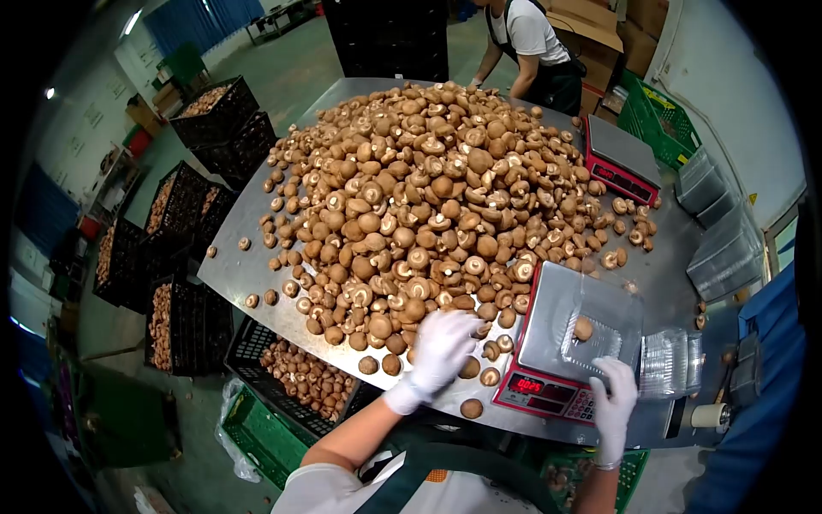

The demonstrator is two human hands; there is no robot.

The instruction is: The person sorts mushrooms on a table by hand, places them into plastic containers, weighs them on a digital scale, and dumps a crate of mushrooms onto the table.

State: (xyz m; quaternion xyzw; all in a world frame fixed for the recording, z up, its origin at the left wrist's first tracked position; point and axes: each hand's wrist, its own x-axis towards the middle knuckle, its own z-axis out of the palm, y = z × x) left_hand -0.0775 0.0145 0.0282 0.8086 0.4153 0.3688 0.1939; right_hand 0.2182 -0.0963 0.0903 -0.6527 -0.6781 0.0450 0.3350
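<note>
My left hand, in a white glove, is at the near edge of a large heap of brown mushrooms. Its fingers stretch toward a few mushrooms there, and the fingertips are partly hard to make out. My right hand, also gloved, is by the front right of a red digital scale, fingers apart and slightly bent, with nothing visible in them. On the scale's plate lies a clear plastic tray with a single mushroom inside. Red digits glow on the scale's display.
Stacked clear trays stand right of the scale, with more trays farther back. A second red scale is at the far right. Below the table's front left is a black crate of mushrooms. Another person stands behind the heap.
</note>
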